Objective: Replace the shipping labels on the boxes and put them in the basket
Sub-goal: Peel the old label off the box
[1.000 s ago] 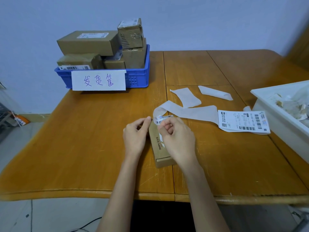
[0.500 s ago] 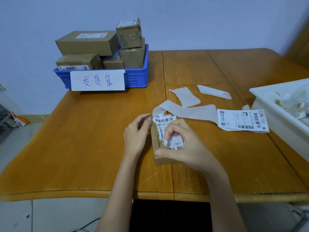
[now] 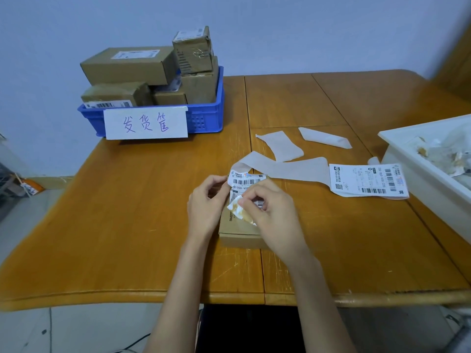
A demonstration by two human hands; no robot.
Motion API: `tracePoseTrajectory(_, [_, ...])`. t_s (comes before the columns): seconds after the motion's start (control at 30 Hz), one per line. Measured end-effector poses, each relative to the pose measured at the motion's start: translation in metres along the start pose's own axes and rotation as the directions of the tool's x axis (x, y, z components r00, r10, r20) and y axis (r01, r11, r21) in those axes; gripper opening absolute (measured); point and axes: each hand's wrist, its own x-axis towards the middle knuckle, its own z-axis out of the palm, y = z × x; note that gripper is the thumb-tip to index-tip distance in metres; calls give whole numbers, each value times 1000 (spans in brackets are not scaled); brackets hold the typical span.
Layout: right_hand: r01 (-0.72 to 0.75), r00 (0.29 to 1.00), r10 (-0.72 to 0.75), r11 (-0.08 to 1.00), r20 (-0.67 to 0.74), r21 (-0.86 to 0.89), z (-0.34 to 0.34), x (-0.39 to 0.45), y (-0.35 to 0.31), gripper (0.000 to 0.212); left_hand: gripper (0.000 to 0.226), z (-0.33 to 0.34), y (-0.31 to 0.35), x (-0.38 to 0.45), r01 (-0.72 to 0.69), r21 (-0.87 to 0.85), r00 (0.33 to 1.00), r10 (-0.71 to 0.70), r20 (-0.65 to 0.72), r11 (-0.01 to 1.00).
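Observation:
A small brown cardboard box (image 3: pixel 238 231) lies on the wooden table (image 3: pixel 127 212) in front of me. Its old shipping label (image 3: pixel 246 180) is partly peeled and crumpled, with brown paper stuck to its underside. My right hand (image 3: pixel 270 212) pinches the torn lower part of that label above the box. My left hand (image 3: pixel 207 202) grips the box's left side, fingertips at the label's upper edge. A fresh label (image 3: pixel 367 182) on a strip of backing paper lies to the right. The blue basket (image 3: pixel 206 118) at the back left holds several labelled boxes.
A white paper sign with handwriting hangs on the basket's front (image 3: pixel 146 123). Two loose pieces of backing paper (image 3: pixel 280 145) lie behind the box. A white bin (image 3: pixel 413 164) with paper scraps stands at the right edge of the table.
My right hand has pulled the old label further off the box, so its crumpled underside now shows. My left hand has stayed at the box's left side.

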Motion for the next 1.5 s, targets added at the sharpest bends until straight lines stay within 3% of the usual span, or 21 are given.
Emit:
tracePoseTrajectory(0.13, [13, 998, -18, 997, -68, -79, 7, -1, -2, 9, 12, -1, -1, 1, 7, 4, 1000, -7, 4, 1000])
tracePoseTrajectory(0.33, [3, 998, -12, 989, 62, 146, -13, -6, -3, 17, 14, 0, -3, 1, 15, -27, 1000, -16, -23, 1000])
tracePoseTrajectory(0.5, [48, 988, -56, 997, 144, 63, -21, -12, 3, 17, 15, 1, -6, 3, 30, -29, 999, -30, -31, 999])
tracePoseTrajectory(0.6, [34, 994, -40, 998, 100, 57, -20, -8, 8, 24, 15, 1, -6, 3, 23, -28, 999, -24, -29, 999])
tracePoseTrajectory(0.97, [-19, 997, 31, 985, -65, 170, 3, 4, 10, 7, 13, 0, -4, 2, 25, -74, 999, -26, -19, 997])
tracePoseTrajectory(1.07, [-29, 999, 34, 963, -14, 268, -8, 2, 9, 7, 14, 1, -4, 2, 27, -78, 999, -28, -18, 997])
tracePoseTrajectory(1.23, [-17, 995, -12, 958, 98, 286, -23, -3, 14, 30, 14, 1, -6, 3, 19, -66, 999, -22, -34, 998])
tracePoseTrajectory(1.4, [-42, 971, -13, 974, 240, 223, -35, -3, 18, 8, 15, 2, -8, 4, 21, -65, 999, -24, -38, 998])
tracePoseTrajectory(1.5, [-37, 975, -14, 974, 223, 224, -33, 0, 21, 18, 13, 1, -9, 4, 1, -67, 999, -3, -35, 998])
